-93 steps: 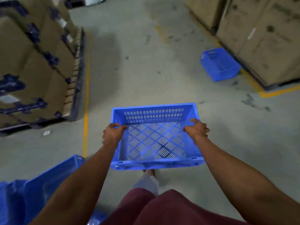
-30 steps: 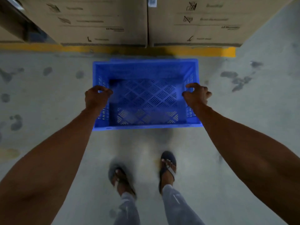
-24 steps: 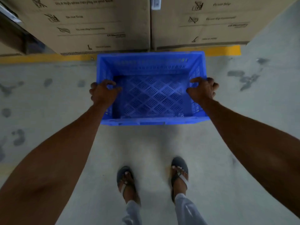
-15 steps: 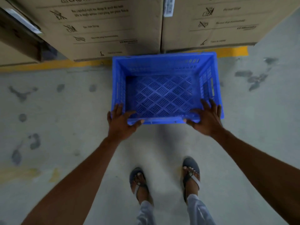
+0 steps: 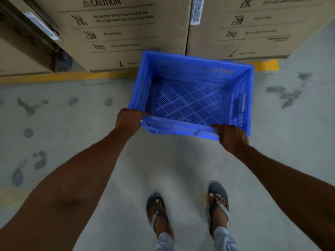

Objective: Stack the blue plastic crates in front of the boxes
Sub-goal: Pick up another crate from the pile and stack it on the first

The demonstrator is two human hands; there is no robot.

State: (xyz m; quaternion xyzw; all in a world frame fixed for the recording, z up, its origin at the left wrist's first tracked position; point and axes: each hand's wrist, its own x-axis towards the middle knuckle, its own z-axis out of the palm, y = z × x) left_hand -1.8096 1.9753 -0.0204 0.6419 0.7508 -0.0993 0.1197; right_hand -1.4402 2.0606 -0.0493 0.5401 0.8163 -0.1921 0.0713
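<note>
A blue plastic crate (image 5: 190, 98) with a slotted floor sits in front of two large cardboard boxes (image 5: 126, 29), its far rim against them. Its sides look deep; whether another crate is nested beneath it I cannot tell. My left hand (image 5: 129, 120) grips the near-left corner of the rim. My right hand (image 5: 232, 135) grips the near-right corner. The crate is turned slightly, with its right end nearer to me.
A yellow floor line (image 5: 54, 77) runs along the foot of the boxes. A dark gap (image 5: 59, 58) opens beside the left box. Grey concrete floor (image 5: 54, 124) carries dark stains. My two sandalled feet (image 5: 186, 211) stand just behind the crate.
I carried the crate across the floor to the boxes and set it down there. My hands moved from its side rims to its near corners, and the crate shifted right and turned slightly.
</note>
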